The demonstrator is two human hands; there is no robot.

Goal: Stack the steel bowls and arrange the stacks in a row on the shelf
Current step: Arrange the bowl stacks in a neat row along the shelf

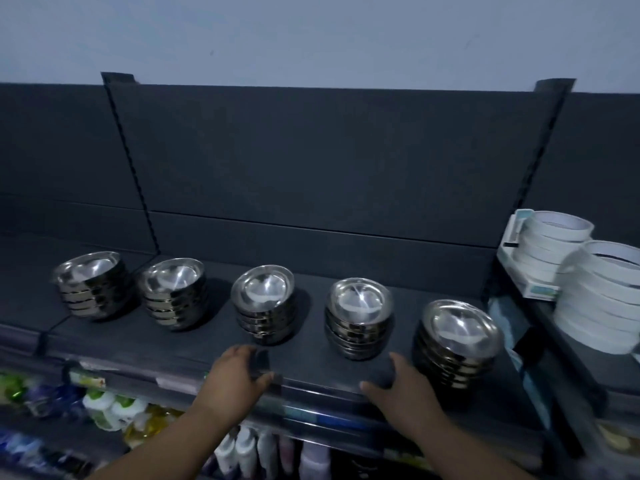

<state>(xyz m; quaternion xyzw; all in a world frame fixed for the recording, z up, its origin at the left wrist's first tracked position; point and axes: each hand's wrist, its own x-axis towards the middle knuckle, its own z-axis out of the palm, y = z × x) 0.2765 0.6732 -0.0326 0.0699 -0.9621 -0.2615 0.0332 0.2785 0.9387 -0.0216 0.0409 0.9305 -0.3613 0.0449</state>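
Note:
Several stacks of steel bowls stand in a row along the dark shelf (194, 344): a far-left stack (90, 285), one beside it (175, 293), a middle stack (265, 304), another (359, 317) and a far-right stack (456, 344). My left hand (235, 374) rests palm down on the shelf's front edge, just below the middle stack, holding nothing. My right hand (403, 389) lies flat on the front edge between the two right-hand stacks, its fingers apart, close to the far-right stack but apart from it.
White round containers (595, 299) are piled on the adjoining shelf at the right, with a boxed item (530, 271) behind them. The lower shelf holds bottles (249, 452) and packets (114, 407). A dark back panel (311, 168) closes the shelf behind the bowls.

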